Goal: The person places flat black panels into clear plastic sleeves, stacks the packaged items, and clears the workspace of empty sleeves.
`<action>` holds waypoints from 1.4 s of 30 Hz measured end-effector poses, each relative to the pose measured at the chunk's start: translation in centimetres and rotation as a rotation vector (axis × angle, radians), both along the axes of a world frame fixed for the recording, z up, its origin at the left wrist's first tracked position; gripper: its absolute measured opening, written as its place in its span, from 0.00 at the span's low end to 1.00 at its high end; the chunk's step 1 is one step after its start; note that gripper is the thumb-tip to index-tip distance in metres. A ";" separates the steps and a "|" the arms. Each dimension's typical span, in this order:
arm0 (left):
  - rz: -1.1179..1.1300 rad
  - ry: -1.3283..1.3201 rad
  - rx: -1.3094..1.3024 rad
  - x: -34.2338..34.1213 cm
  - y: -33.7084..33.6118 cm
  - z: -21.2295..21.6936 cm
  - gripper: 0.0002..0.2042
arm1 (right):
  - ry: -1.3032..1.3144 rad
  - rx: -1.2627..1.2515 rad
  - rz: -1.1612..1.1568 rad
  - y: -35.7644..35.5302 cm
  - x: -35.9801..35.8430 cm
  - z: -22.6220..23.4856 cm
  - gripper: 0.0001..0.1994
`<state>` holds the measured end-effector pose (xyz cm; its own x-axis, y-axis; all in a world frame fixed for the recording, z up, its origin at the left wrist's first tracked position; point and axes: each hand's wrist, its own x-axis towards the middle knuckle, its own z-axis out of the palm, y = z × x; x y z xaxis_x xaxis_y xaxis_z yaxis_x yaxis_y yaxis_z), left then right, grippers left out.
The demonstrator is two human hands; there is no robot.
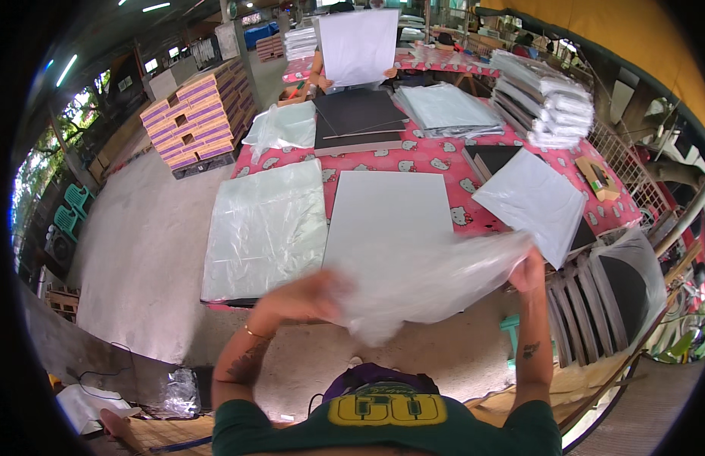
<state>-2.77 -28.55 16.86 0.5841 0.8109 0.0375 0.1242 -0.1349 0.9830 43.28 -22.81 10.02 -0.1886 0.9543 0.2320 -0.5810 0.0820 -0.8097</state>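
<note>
A clear plastic bag [428,292] stretches between my two hands over the near edge of the table, blurred by motion. My right hand [528,271] is closed on its upper right corner. At the bag's left end is my left hand [314,295]; its fingers are smeared, so their grip cannot be made out. Partly under the bag lies a flat pale grey board [390,201]. To its left sits a stack of plastic-wrapped boards [269,228]. A white sheet [535,201] lies askew on dark boards at the right.
A pink patterned cloth [436,163] covers the table. Black boards [360,114] and wrapped stacks [451,109] stand farther back. Across the table a person holds up a white sheet [358,47]. Wrapped panels [595,304] lean at the right. Boxes [196,114] are piled on the left floor.
</note>
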 end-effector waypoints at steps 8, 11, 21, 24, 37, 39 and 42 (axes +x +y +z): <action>0.282 -1.031 -0.347 1.6 1.2 0.5 0.17 | -1.109 0.198 0.687 -2.7 -1.8 -0.6 0.16; -0.092 -1.175 -0.736 0.0 1.4 -3.0 0.18 | -0.773 -0.073 0.513 -3.2 -0.1 -1.2 0.09; 0.438 -1.051 -0.515 -0.2 0.4 -2.7 0.20 | -0.777 0.055 0.645 -5.9 -3.1 0.2 0.17; 0.263 -0.400 -0.582 -1.1 -1.2 -8.8 0.18 | 0.020 -0.300 0.354 -5.0 -1.7 -1.0 0.21; 0.273 -0.519 -0.532 -6.9 -2.7 -12.9 0.17 | -0.774 -0.242 0.760 -9.9 1.8 -9.7 0.21; 0.447 -0.624 -0.551 -7.4 -2.9 -13.5 0.18 | -0.660 -0.333 0.802 -11.8 2.2 -13.9 0.23; 0.444 -0.681 -0.599 -7.3 -4.7 -16.3 0.18 | -0.168 -0.681 0.437 -12.1 -0.6 -11.5 0.27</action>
<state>-10.07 -33.25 0.56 0.2310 0.9443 -0.2342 -0.5701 0.3265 0.7539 42.67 -34.90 -1.44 -0.5559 0.7081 -0.4353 -0.3137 -0.6637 -0.6790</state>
